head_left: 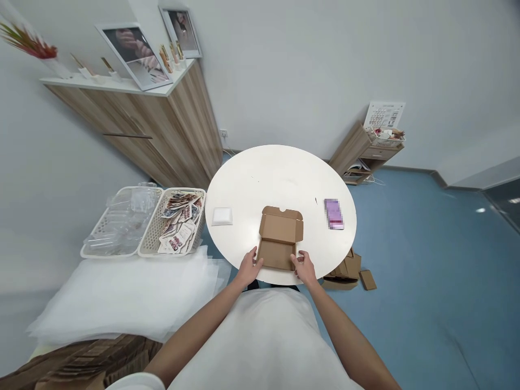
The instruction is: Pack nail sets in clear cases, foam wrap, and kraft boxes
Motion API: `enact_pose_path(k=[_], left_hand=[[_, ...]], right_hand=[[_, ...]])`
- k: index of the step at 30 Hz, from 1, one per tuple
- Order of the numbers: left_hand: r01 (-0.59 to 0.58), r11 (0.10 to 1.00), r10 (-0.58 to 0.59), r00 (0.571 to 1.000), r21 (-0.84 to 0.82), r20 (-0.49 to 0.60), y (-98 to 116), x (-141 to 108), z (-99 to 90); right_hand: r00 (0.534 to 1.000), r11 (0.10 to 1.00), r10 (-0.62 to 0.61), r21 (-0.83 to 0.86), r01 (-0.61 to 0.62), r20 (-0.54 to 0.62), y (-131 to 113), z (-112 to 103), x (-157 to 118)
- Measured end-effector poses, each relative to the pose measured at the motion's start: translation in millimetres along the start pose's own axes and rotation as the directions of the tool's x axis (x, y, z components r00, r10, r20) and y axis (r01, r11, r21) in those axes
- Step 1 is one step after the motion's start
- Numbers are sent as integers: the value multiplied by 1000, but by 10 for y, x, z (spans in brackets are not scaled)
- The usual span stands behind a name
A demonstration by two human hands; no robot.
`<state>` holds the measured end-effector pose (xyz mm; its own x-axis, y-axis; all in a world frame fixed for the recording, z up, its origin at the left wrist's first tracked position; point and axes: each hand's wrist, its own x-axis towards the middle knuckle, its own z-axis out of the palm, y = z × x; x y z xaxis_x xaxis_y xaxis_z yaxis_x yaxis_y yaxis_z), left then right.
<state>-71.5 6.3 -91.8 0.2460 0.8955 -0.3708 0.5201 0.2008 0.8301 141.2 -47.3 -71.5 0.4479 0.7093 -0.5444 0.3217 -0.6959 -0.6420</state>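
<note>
An open brown cardboard box [277, 254] lies on the white round table [280, 173], close to its front edge. Its lid, with small side flaps, is folded back away from me. My left hand [248, 268] grips the box's left side near the front corner, thumb at the edge and fingers outside. On the opposite side, my right hand [304, 267] has its thumb over the right wall and its fingers along the outside. To the left of the box rests a small white square packet [222, 216]. A purple blurred item [333, 214] lies to the right.
At left, one white basket [143, 238] holds printed cards and another [87, 248] holds clear plastic packaging. White translucent sheets [122, 292] and stacked brown cardboard [93, 360] lie nearer me. Cardboard boxes [345, 271] sit on the floor at right. A wooden cabinet [182, 124] stands behind left.
</note>
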Motion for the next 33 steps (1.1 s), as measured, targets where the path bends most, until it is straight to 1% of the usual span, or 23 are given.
enact_pose_path(k=[2, 4, 6, 9, 11, 14, 18, 21, 23, 26, 28, 29, 31, 33], left_hand=[[38, 999, -38, 999, -17, 0, 4, -18, 33], [62, 997, -62, 998, -46, 3, 30, -6, 90], [80, 994, -81, 997, -78, -3, 84, 46, 159], [85, 990, -89, 995, -111, -34, 212, 190, 255], [64, 990, -72, 996, -125, -59, 308, 306, 300], [48, 986, -60, 996, -160, -72, 423, 458, 348], [74, 977, -98, 988, -201, -116, 471, 537, 396], [74, 976, -97, 990, -206, -105, 459, 516, 411], [77, 979, -98, 990, -190, -104, 452, 486, 414], [99, 984, -117, 986, -151, -116, 455, 438, 422], [121, 982, -139, 983, -142, -122, 456, 409, 420], [131, 980, -150, 981, -148, -123, 453, 396, 409], [143, 974, -168, 976, -174, -140, 432, 373, 351], [138, 973, -175, 964, -184, -202, 390, 355, 223]], right_hand=[[997, 993, 28, 114, -36, 77, 20, -14, -60], [993, 978, 12, 206, -36, 115, 31, -29, -89], [994, 961, -31, 276, 0, 109, 30, -53, -67], [991, 934, -120, 346, 94, 53, 14, -115, 66], [986, 924, -166, 353, 149, 18, -4, -165, 199], [978, 930, -209, 311, 197, 6, -37, -226, 407], [971, 925, -239, 307, 223, 16, -63, -273, 587], [962, 913, -262, 344, 221, 78, -60, -295, 619], [955, 915, -273, 336, 222, 113, -50, -304, 606], [948, 924, -298, 284, 257, 111, -15, -304, 561], [944, 923, -318, 253, 289, 81, 26, -297, 520], [945, 922, -325, 239, 305, 46, 48, -293, 494], [939, 917, -336, 199, 345, -80, 74, -284, 429], [900, 902, -366, 148, 406, -234, 33, -259, 350]])
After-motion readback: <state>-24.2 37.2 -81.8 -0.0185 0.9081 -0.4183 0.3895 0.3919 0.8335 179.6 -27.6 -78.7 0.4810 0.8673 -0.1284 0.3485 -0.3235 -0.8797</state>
